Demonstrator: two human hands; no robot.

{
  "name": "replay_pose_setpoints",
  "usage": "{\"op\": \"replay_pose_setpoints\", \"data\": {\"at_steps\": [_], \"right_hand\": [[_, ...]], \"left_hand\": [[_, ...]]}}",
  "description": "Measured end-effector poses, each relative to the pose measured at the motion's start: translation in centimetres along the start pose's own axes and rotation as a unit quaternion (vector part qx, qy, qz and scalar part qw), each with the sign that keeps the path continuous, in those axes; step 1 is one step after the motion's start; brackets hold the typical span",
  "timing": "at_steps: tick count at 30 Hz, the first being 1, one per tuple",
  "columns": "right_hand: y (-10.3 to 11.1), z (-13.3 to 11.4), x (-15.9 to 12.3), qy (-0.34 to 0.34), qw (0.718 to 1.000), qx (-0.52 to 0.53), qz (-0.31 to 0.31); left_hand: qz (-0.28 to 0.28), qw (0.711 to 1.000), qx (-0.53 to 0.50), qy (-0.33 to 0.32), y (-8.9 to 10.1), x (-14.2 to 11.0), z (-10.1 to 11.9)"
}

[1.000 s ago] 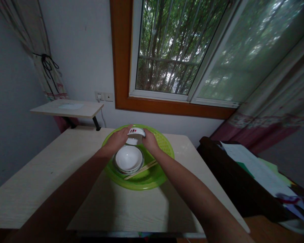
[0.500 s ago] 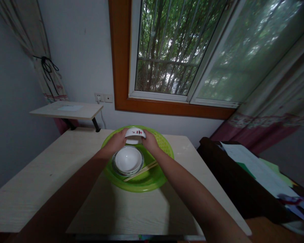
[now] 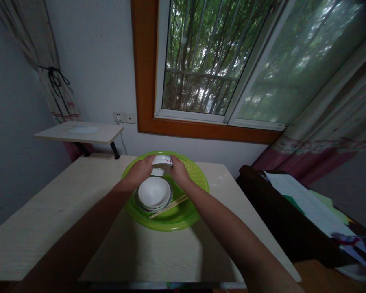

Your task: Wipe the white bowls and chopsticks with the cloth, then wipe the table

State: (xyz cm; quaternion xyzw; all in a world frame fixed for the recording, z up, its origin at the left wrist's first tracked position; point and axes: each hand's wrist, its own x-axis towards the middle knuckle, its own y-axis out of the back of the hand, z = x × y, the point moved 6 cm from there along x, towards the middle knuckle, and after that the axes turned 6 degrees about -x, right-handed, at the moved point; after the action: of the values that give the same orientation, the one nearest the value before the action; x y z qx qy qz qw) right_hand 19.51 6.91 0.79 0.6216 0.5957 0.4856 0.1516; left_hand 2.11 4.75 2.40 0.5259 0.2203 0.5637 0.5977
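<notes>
Both hands grip a small white bowl [image 3: 162, 160] with a red pattern on its outside, tipped on its side above the far part of a green plastic basin [image 3: 187, 223]. My left hand [image 3: 141, 170] closes on the bowl's left edge, and my right hand [image 3: 179, 170] on its right edge; some fingertips are hidden. Nearer to me in the basin, another white bowl [image 3: 154, 192] sits on a stack of dishes. Beside that stack lie wooden chopsticks [image 3: 169, 206]. Just under the held bowl shows a white surface [image 3: 157, 172] whose kind I cannot make out.
The basin stands on a pale wooden table [image 3: 167, 256]. A small raised shelf [image 3: 79, 132] with a paper on it is at the back left. To the right, a dark piece of furniture [image 3: 271, 207] carries papers [image 3: 308, 203]. A window [image 3: 213, 61] is behind.
The held bowl has turned between my hands, its red pattern shifting rightward to beside my right fingers. My left hand moved slightly left. The stacked dishes and chopsticks have stayed in place.
</notes>
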Motion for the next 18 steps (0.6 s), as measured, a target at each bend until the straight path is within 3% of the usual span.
{"op": "replay_pose_setpoints", "data": {"at_steps": [3,7,13,18], "right_hand": [[-0.5,1.7,0.6,-0.053,0.996,0.067,0.010],[-0.7,2.9,0.9,-0.105,0.989,0.102,0.012],[-0.6,2.1,0.8,-0.046,0.997,0.060,-0.009],[-0.1,0.3,0.2,0.031,0.998,-0.040,-0.043]], "left_hand": [[0.028,0.999,-0.029,-0.008,0.1,0.2,-0.4],[-0.008,0.999,-0.021,0.025,-0.9,0.4,-1.5],[-0.013,0.999,-0.035,0.037,-0.7,0.4,-1.4],[-0.038,0.999,0.017,0.027,-0.7,0.1,-0.6]]}}
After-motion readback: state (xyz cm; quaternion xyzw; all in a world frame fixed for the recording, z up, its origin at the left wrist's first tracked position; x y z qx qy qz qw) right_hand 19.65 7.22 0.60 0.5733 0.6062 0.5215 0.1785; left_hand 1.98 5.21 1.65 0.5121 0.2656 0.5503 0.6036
